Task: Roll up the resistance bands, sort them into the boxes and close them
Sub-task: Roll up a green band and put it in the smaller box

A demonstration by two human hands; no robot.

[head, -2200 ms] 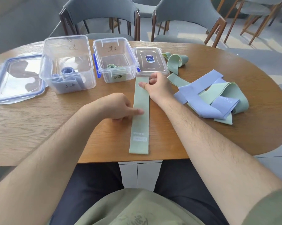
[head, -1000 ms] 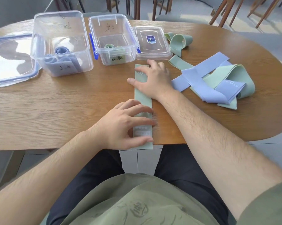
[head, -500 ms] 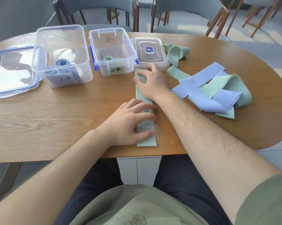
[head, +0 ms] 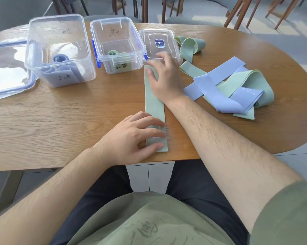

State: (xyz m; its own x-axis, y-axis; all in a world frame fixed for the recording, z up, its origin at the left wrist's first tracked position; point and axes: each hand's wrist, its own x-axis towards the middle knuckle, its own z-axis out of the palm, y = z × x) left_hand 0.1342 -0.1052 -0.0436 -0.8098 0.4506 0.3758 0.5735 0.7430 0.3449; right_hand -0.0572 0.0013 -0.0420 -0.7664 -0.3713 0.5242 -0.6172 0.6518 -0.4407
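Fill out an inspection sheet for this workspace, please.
Surface: wooden table with a rounded edge.
Job's things: flat green band lies unrolled; large box holds rolled blue bands, small box a rolled green band, both open; large lid at left, small lid beside the small box; tangled pile of blue and green bands and looped green band at right.
Clutter: nothing seen.
Grips: left hand presses the band's near end, fingers straight; right hand lies flat on its far end.
Cables: nothing seen.
Surroundings: chairs beyond the table; tiled floor.
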